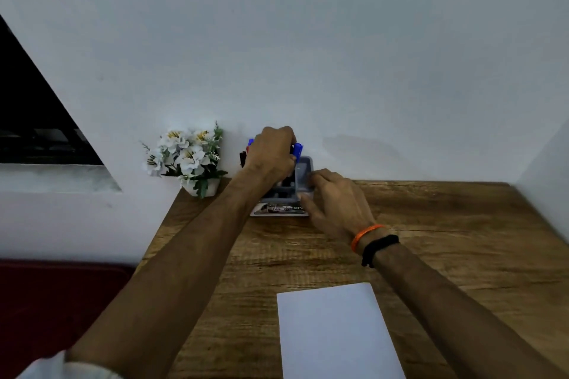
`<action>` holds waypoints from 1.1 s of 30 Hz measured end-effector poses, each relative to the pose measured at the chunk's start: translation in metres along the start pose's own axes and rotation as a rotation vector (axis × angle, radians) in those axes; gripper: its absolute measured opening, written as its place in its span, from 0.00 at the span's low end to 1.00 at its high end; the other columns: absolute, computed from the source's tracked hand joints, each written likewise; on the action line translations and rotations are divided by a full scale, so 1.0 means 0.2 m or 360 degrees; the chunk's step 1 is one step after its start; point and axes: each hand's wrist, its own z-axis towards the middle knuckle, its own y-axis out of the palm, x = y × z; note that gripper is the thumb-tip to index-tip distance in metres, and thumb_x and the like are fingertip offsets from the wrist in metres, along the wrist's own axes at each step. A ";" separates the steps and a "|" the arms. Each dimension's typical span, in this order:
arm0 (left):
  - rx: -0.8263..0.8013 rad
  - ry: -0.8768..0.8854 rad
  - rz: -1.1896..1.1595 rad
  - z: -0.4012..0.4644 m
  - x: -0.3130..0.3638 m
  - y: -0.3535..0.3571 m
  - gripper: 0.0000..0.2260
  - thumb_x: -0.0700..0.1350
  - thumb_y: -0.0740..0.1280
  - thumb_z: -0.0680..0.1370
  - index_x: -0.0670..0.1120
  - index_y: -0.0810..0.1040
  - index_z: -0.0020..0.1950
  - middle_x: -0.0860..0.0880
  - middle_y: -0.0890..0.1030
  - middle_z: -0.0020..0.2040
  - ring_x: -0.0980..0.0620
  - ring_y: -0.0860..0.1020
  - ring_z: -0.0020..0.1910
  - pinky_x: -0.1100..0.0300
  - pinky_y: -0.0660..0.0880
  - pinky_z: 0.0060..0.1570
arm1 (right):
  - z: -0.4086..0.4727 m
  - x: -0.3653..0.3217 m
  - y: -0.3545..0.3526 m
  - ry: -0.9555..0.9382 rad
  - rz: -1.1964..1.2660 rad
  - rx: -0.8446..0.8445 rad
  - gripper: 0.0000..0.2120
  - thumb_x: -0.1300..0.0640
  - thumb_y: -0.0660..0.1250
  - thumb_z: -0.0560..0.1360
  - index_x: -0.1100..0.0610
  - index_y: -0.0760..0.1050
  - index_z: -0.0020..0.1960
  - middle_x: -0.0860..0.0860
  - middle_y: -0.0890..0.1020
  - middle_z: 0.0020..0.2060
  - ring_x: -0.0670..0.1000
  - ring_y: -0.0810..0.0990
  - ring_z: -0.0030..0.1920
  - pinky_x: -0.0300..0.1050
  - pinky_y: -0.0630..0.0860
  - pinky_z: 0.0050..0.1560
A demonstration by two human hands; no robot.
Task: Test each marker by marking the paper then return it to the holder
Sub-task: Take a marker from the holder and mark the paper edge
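Wooden desk (446, 240) against a white wall, frame centre. One grey holder (303, 177) at the desk's far edge, one flower pot (201, 188) left of it, one blank paper (335, 332) at bottom centre, bare wood between. Left hand (271, 152) over the holder, fingers clenched round a blue marker (297, 149); more marker tips behind it, count unclear. Right hand (335, 203) touches the holder's side, fingers relaxed.

Both arms reach forward toward the frame's middle. The left hand (272, 152), higher up, has its fingers curled in a grip. The right hand (334, 204), lower right, rests with fingers extended, bands around its wrist.
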 end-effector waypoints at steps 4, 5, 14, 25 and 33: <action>0.0204 -0.0005 -0.0100 -0.03 0.02 -0.06 0.14 0.42 0.74 0.72 0.46 0.79 0.57 0.45 0.82 0.54 0.46 0.80 0.53 0.53 0.78 0.55 | -0.02 -0.01 0.00 0.0034 0.0077 0.0021 0.18 0.45 0.62 0.78 0.57 0.76 0.60 0.53 0.80 0.56 0.54 0.78 0.54 0.51 0.77 0.54; 0.0285 0.0007 -0.0153 -0.06 0.03 -0.08 0.14 0.44 0.75 0.72 0.47 0.79 0.57 0.46 0.83 0.53 0.47 0.80 0.53 0.55 0.77 0.55 | -0.03 -0.02 0.00 0.0050 0.0098 0.0029 0.18 0.45 0.62 0.78 0.56 0.75 0.61 0.53 0.80 0.57 0.53 0.77 0.56 0.50 0.76 0.56; 0.0742 0.0161 -0.0716 -0.55 0.14 -0.30 0.07 0.42 0.75 0.72 0.47 0.81 0.48 0.54 0.83 0.42 0.58 0.81 0.38 0.69 0.75 0.43 | -0.25 -0.27 -0.15 0.0249 0.0601 0.0265 0.16 0.47 0.68 0.77 0.58 0.78 0.57 0.53 0.83 0.50 0.51 0.81 0.49 0.44 0.78 0.51; 0.0540 -0.0268 -0.2121 -1.13 0.17 -0.20 0.05 0.34 0.72 0.74 0.39 0.79 0.49 0.45 0.83 0.39 0.56 0.81 0.30 0.65 0.79 0.35 | -0.63 -0.47 -0.22 0.0847 0.2892 0.0104 0.10 0.48 0.69 0.76 0.54 0.80 0.48 0.50 0.83 0.40 0.44 0.78 0.33 0.38 0.75 0.33; -0.0061 0.0043 -0.1374 -1.19 0.02 -0.03 0.09 0.41 0.73 0.74 0.41 0.81 0.53 0.45 0.84 0.44 0.52 0.81 0.37 0.58 0.80 0.39 | -0.73 -0.30 -0.17 0.0567 0.2128 0.0111 0.05 0.60 0.69 0.76 0.61 0.81 0.48 0.53 0.82 0.36 0.47 0.76 0.31 0.39 0.71 0.30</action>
